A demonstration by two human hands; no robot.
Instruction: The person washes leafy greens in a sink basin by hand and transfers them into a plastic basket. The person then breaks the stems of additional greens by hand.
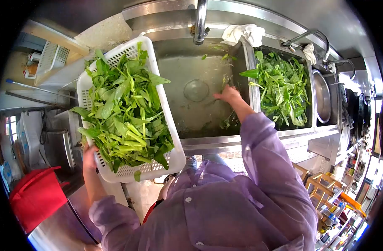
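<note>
My left hand (89, 157) clasps the basket (164, 100), best held level; my right hand (230, 95), near the sink's (214, 141) right edge, has unclear closure.

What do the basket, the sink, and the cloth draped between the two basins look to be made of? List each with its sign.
Basket: white plastic, probably, slightly glossy; its perforated walls look molded.
Sink: apparently stainless steel, brushed-looking; gray rims catch bright streaks.
Cloth: soft white fabric, matte, from its loose folds; fiber unclear.
</note>
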